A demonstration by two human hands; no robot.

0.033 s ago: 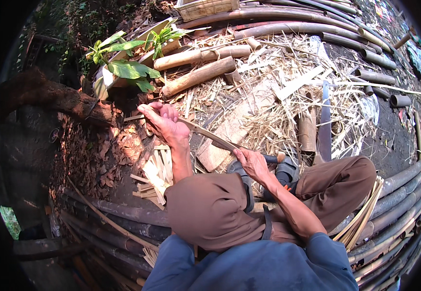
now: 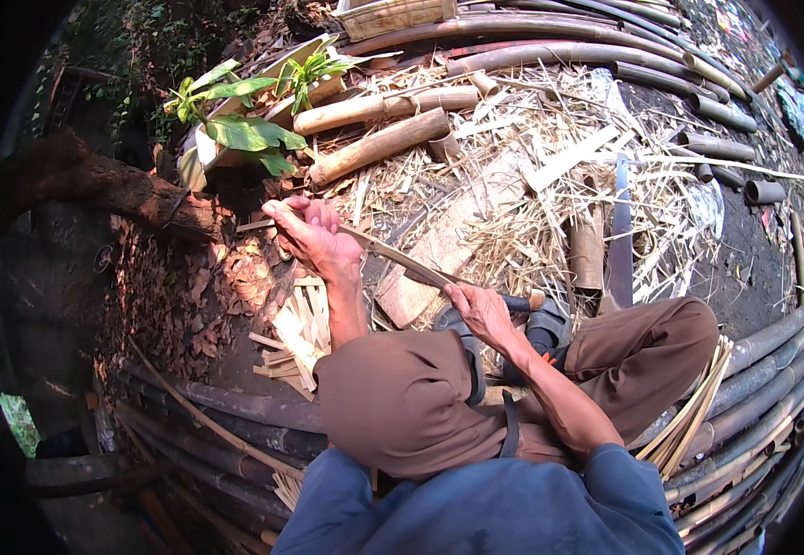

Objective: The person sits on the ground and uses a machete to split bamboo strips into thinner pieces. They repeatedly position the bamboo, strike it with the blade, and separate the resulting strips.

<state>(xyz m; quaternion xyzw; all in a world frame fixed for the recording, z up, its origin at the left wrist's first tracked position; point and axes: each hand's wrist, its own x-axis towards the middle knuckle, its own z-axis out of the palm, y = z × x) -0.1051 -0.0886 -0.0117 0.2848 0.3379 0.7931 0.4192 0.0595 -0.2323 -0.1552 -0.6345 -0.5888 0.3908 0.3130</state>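
A narrow bamboo strip (image 2: 388, 251) slants between my two hands. My left hand (image 2: 314, 235), palm up with its fingers curled, closes on the strip's far left part. At the strip's nearer end, the thumb and fingers of my right hand (image 2: 482, 313) are pressed around it. Just beyond the right hand a dark handle with a pale wooden end (image 2: 519, 302) sticks out; whether the hand also grips it is hidden. Beneath the strip lies a flat wooden board (image 2: 448, 248). Split bamboo slats (image 2: 304, 319) are heaped beside my left forearm.
A saw (image 2: 621, 227) and a short bamboo tube (image 2: 586, 250) lie among shavings (image 2: 531, 222) on the right. Cut bamboo lengths (image 2: 381, 146) and a leafy plant (image 2: 240, 116) are farther off. A thick log (image 2: 134, 190) juts in at left. Bamboo poles (image 2: 763, 370) flank me.
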